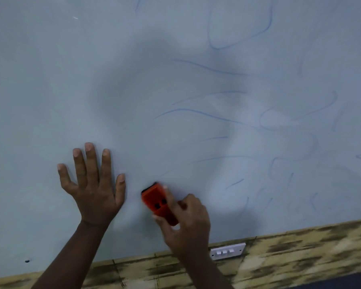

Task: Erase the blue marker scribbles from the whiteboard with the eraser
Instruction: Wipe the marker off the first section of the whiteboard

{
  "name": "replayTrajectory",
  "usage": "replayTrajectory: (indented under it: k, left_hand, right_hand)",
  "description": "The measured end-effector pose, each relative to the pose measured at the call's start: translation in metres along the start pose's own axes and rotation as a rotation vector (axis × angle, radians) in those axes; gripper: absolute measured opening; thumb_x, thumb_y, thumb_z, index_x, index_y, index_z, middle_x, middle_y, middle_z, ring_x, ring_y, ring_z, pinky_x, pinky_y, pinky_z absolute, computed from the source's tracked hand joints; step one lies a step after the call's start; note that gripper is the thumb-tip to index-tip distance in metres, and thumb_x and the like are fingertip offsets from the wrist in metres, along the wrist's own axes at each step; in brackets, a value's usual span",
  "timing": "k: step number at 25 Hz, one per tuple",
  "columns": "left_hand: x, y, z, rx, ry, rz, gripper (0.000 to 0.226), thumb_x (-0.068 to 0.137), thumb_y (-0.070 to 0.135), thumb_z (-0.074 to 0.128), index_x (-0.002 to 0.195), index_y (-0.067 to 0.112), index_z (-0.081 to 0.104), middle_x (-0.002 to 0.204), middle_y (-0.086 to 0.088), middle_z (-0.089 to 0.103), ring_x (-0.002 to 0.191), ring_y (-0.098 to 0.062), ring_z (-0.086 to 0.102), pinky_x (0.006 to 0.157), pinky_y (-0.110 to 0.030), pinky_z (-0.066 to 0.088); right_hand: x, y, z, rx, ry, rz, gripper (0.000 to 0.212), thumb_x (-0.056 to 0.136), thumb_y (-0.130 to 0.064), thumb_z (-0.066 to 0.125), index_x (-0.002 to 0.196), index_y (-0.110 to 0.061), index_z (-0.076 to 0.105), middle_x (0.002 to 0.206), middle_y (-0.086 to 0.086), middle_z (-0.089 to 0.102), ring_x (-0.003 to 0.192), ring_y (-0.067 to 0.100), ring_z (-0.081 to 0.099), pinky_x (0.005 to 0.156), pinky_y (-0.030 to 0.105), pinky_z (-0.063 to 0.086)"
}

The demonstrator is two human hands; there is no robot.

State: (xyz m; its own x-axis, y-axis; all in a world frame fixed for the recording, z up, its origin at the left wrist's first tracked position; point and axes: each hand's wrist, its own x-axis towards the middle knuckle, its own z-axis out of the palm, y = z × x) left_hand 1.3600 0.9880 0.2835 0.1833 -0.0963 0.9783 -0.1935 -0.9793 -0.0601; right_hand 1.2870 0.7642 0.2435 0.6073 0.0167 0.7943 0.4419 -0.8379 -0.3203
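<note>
Head view, items as we log them:

1. Whiteboard: pale grey-blue surface filling most of the frame. Its lower edge runs as a slant from lower left up to the right. A small dark screw head sits near the lower left corner.

2. Blue marker scribbles: thin, wavy lines and loops spread over the right half of the board, from the top edge down to the lower right. We find the left half bare of strokes, apart from one short stroke at the top centre.

3. Eraser: orange-red plastic body with a dark pad on the underside, two dark marks on its back. It lies against the board in the lower centre, tilted so its upper end points up and left. It is blurred.

4. Right hands entry, right hand: fingers and thumb curled round the lower end of the eraser, gripping it against the board.

5. Left hand: flat on the board, fingers straight and spread wide, holding nothing. It sits just left of the eraser, not touching it.

6. Wall panel: wood-patterned, tan with dark streaks, below the board.

7. Switch plate: white, with three rocker switches, mounted on the panel just under the board's edge, beside our right wrist.
</note>
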Motion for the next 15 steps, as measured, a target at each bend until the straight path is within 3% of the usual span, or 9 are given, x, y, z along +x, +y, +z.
replayTrajectory:
  k: [3, 4, 7, 11, 15]
  left_hand:
    - [-0.001, 0.001, 0.0, -0.019, -0.006, -0.017, 0.071, 0.108, 0.039, 0.041, 0.17, 0.014, 0.015, 0.178, -0.01, 0.002, 0.165, -0.031, 0.002, 0.129, -0.06, -0.002]
    - [-0.001, 0.002, 0.0, -0.03, -0.007, -0.023, 0.072, 0.108, 0.039, 0.042, 0.17, 0.015, 0.014, 0.178, -0.009, 0.001, 0.165, -0.03, 0.001, 0.129, -0.06, -0.002]
    - [0.0, 0.005, -0.001, -0.045, -0.011, -0.029, 0.072, 0.108, 0.039, 0.041, 0.17, 0.016, 0.012, 0.178, -0.008, 0.0, 0.165, -0.029, 0.001, 0.129, -0.06, -0.004]
    - [-0.001, 0.005, -0.001, -0.05, -0.004, -0.023, 0.072, 0.107, 0.037, 0.043, 0.17, 0.015, 0.014, 0.178, -0.008, 0.001, 0.165, -0.03, 0.002, 0.129, -0.061, -0.003]
    - [-0.002, 0.004, 0.001, -0.061, -0.003, -0.016, 0.072, 0.107, 0.038, 0.042, 0.17, 0.015, 0.015, 0.178, -0.009, 0.001, 0.165, -0.03, 0.003, 0.129, -0.062, -0.002]
  right_hand:
    - [0.007, 0.039, -0.03, 0.097, 0.182, 0.345, 0.071, 0.083, -0.067, 0.071, 0.143, -0.03, 0.061, 0.088, -0.007, 0.048, 0.073, 0.017, 0.054, 0.067, 0.029, 0.049]
    - [0.008, 0.054, -0.041, 0.185, 0.268, 0.492, 0.072, 0.082, -0.072, 0.069, 0.139, -0.027, 0.064, 0.089, -0.006, 0.052, 0.074, 0.02, 0.058, 0.067, 0.033, 0.053]
    - [0.016, 0.079, -0.064, 0.389, 0.434, 0.737, 0.075, 0.081, -0.069, 0.072, 0.141, -0.025, 0.063, 0.096, 0.0, 0.063, 0.092, 0.027, 0.067, 0.076, 0.037, 0.058]
    - [0.042, 0.033, -0.052, 0.285, 0.371, 0.62, 0.065, 0.083, -0.056, 0.076, 0.138, -0.024, 0.064, 0.091, -0.002, 0.055, 0.078, 0.01, 0.06, 0.073, 0.039, 0.056]
    - [0.025, -0.031, -0.005, 0.001, 0.068, 0.173, 0.074, 0.085, -0.059, 0.074, 0.15, -0.031, 0.052, 0.092, -0.003, 0.047, 0.079, 0.017, 0.051, 0.063, 0.031, 0.049]
